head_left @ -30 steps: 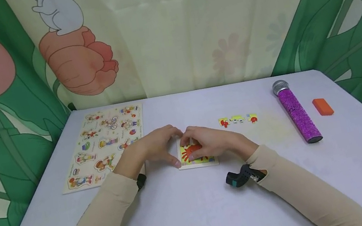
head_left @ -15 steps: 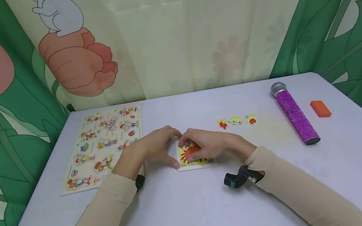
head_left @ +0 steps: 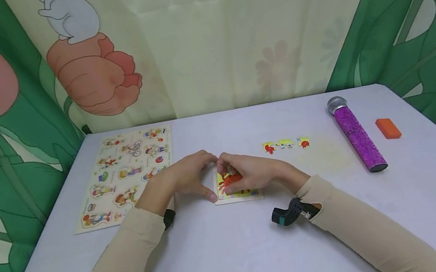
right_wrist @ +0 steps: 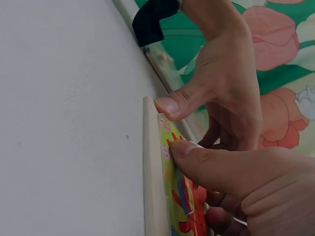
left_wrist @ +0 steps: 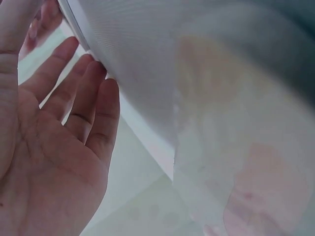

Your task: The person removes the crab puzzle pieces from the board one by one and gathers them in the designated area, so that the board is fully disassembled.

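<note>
A small jigsaw puzzle with a red crab picture lies in a pale tray at the middle of the table. My left hand reaches around its left side. The left thumb touches the near corner, and the loosely extended left fingers lie along the far part. Over the picture, my right hand pinches a red-and-yellow puzzle piece between thumb and fingertips, mostly hidden by the fingers. In the right wrist view, the right thumb rests against the picture side of the puzzle.
Three loose puzzle pieces lie in a row right of the puzzle. A purple glittery microphone and an orange block are at the right. At the left, a large picture board lies partly under the left forearm.
Both hands stay around the puzzle. The right fingertips have shifted slightly, and more of the red picture and a gap show beneath them.
</note>
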The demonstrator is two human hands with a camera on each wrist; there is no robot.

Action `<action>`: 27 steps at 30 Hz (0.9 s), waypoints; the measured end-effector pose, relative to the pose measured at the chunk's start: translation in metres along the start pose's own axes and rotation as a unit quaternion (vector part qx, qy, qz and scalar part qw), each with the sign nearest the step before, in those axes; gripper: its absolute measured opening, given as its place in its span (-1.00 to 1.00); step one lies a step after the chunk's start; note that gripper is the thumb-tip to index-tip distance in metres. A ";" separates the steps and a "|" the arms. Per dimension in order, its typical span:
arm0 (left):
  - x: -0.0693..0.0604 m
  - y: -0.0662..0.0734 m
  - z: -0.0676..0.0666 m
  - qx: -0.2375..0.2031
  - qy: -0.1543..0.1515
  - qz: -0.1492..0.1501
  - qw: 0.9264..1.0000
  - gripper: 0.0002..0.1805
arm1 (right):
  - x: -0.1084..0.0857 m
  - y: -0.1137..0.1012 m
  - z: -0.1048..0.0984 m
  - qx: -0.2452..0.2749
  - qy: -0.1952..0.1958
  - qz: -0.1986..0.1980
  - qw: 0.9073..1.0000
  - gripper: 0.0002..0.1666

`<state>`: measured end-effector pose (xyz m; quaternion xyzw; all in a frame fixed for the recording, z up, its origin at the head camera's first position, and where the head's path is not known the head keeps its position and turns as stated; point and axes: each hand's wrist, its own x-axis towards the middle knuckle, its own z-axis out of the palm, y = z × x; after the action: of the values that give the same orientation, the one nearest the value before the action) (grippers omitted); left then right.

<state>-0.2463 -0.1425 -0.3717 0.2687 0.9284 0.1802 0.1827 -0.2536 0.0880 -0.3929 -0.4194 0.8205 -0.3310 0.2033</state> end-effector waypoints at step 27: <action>-0.004 0.001 0.000 0.007 -0.003 0.012 1.000 -0.05 | -0.004 0.001 0.003 -0.105 0.061 -0.088 0.989 -0.63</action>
<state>-0.2428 -0.1443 -0.3708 0.2813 0.9258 0.1749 0.1820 -0.2502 0.0904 -0.3950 -0.4880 0.8214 -0.2850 0.0776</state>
